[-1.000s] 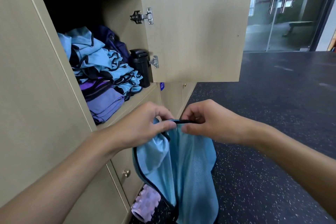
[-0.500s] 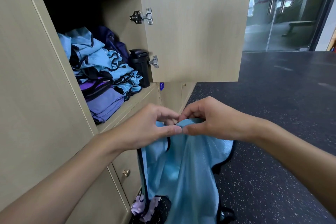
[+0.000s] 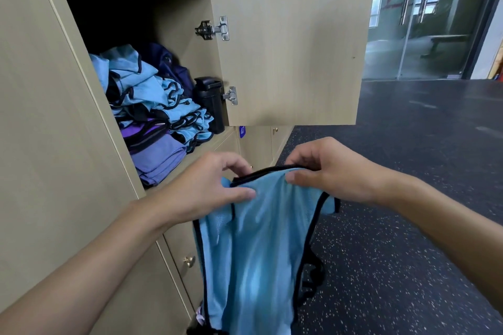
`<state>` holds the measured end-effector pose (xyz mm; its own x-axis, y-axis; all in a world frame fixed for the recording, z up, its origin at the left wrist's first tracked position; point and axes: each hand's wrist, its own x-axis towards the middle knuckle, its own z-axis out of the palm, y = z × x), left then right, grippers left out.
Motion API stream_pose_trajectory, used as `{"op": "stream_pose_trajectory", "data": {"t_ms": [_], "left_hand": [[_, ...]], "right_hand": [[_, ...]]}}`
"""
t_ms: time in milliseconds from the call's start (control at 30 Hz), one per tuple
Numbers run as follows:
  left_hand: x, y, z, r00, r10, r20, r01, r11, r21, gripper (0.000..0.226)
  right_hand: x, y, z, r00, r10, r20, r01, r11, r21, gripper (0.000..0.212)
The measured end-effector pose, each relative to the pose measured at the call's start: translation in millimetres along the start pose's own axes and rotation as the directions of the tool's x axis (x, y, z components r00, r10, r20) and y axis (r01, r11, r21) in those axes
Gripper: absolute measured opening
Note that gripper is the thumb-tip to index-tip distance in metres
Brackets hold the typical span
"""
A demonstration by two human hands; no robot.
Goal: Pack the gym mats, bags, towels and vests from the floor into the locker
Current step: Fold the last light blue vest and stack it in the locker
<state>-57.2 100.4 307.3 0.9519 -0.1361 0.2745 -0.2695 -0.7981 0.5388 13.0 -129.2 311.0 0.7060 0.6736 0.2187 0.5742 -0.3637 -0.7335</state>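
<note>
A light blue vest (image 3: 255, 247) with black trim hangs in front of me, just below the open locker (image 3: 174, 166). My left hand (image 3: 209, 185) pinches its top edge on the left and my right hand (image 3: 332, 171) grips the black-trimmed edge on the right, holding it spread between them. Inside the locker lies a pile of blue vests (image 3: 152, 90) on top of folded purple cloth (image 3: 158, 158), with a dark blue bag (image 3: 171, 65) behind and a black bottle (image 3: 211, 100) at the right.
The locker door (image 3: 294, 46) stands swung open to the right above my hands. Closed lockers with small brass knobs (image 3: 187, 260) sit below. Something pale pink (image 3: 199, 317) peeks out low behind the vest. Dark speckled gym floor (image 3: 408, 226) stretches right, with glass doors (image 3: 424, 16) beyond.
My hands have moved apart along the vest's top edge, spreading it wider. The vest now hangs flatter and covers the pink roller on the floor.
</note>
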Motion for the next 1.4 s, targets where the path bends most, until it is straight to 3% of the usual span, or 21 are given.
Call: {"op": "stream_pose_trajectory", "data": {"t_ms": [133, 267, 533, 633, 767, 900, 967, 1100, 1400], "left_hand": [[0, 13, 12, 0.994, 0.063, 0.088, -0.042, 0.975, -0.217, 0.026], [2, 11, 20, 0.997, 0.070, 0.012, -0.066, 0.977, -0.203, 0.006], [4, -1, 11, 0.993, 0.015, -0.120, -0.025, 0.996, -0.084, 0.014], [4, 0, 9, 0.992, 0.017, -0.124, -0.030, 0.994, -0.106, 0.017], [4, 9, 14, 0.997, 0.063, -0.051, -0.072, 0.977, -0.202, 0.003], [5, 11, 15, 0.995, 0.057, -0.085, -0.071, 0.983, -0.171, 0.010], [4, 16, 13, 0.994, 0.047, -0.100, -0.067, 0.977, -0.203, 0.003], [-1, 28, 21, 0.997, 0.064, -0.044, -0.074, 0.955, -0.287, 0.021], [3, 18, 22, 0.975, -0.003, -0.223, -0.050, 0.971, -0.233, 0.013]], "right_hand": [[2, -5, 4, 0.999, -0.046, -0.024, 0.046, 0.999, 0.019, 0.007], [1, -5, 6, 0.999, -0.040, -0.035, 0.041, 0.999, 0.029, 0.009], [-4, -3, -6, 1.000, 0.017, -0.003, -0.017, 0.997, 0.082, 0.005], [-2, -4, -5, 0.997, 0.018, -0.072, -0.006, 0.987, 0.162, 0.006], [-1, -6, -4, 0.993, 0.016, -0.115, 0.018, 0.957, 0.289, 0.010], [-1, -7, -3, 0.990, 0.010, -0.140, 0.030, 0.958, 0.284, 0.012], [0, -7, -2, 0.987, 0.011, -0.162, 0.035, 0.960, 0.279, 0.013], [0, -7, 0, 0.993, -0.027, -0.111, 0.053, 0.971, 0.233, 0.024], [-5, -5, -9, 1.000, 0.022, 0.005, -0.023, 0.989, 0.147, 0.031]]}}
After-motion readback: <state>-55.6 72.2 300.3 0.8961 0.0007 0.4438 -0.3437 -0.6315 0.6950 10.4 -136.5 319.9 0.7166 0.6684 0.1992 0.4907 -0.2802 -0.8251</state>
